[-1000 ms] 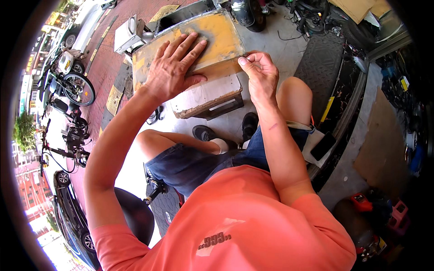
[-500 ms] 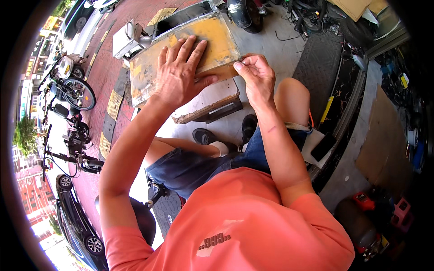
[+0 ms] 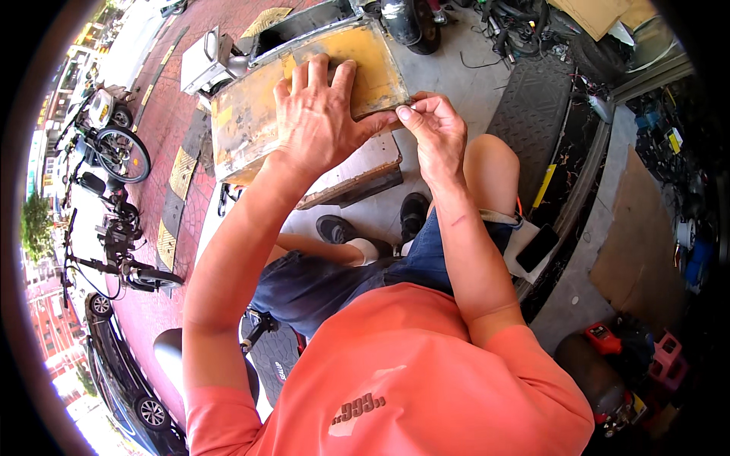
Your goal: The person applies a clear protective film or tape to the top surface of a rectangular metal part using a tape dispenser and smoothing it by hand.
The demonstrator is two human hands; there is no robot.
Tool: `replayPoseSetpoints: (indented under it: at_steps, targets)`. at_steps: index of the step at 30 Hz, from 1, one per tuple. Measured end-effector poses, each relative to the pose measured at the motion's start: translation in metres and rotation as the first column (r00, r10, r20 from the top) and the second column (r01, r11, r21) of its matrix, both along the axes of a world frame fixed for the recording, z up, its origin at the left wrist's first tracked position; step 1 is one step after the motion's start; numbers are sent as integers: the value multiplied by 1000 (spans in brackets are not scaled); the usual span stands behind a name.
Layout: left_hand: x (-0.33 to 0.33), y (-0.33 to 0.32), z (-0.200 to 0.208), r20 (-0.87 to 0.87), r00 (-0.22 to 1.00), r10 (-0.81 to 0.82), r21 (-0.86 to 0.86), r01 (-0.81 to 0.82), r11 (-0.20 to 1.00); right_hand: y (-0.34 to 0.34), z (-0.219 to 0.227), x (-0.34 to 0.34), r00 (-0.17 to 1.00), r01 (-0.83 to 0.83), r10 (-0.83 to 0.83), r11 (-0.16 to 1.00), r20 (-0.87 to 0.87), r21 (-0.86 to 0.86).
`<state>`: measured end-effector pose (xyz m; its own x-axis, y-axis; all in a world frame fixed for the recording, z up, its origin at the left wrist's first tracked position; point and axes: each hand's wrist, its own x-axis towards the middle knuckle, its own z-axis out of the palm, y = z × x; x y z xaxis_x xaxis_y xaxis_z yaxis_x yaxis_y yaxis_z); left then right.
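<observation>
Head view | left hand [image 3: 315, 114], spread on yellow box [image 3: 376, 68], has slid nearer right hand [image 3: 441, 135] | right narrowed at box corner, cannot tell if gripping | work seemingly gathers there

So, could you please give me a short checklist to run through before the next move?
1. Left hand on the yellow box: ok, spread over its top face.
2. Right hand at the box's near right corner: ok, thumb and fingers drawn together.
3. Anything pinched in the right hand: cannot tell from here.
4. Hands apart: cannot tell, thumb tips look very close.
5. Phone away from both hands: ok, lying off to the right.
</observation>
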<state>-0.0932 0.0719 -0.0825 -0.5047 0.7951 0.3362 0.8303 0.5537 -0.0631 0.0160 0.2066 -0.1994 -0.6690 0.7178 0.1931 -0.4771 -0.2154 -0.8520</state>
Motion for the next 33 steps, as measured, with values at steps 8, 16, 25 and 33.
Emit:
replayPoseSetpoints:
  at_steps: [8, 16, 25, 33]
  targets:
    - [5, 21, 18, 72, 992, 100, -134, -90, 987, 19, 2, 4, 993, -120, 121, 974, -8, -192]
    - [17, 42, 18, 64, 981, 185, -170, -172, 970, 31, -8, 10, 981, -176, 188, 962, 39, -209]
    - [40, 57, -15, -47, 955, 292, 70, -289, 955, 20, -3, 6, 991, -126, 129, 932, -14, -339]
    - [36, 53, -33, 24, 971, 239, 142, -240, 960, 20, 20, 22, 997, -61, 68, 981, 34, -187]
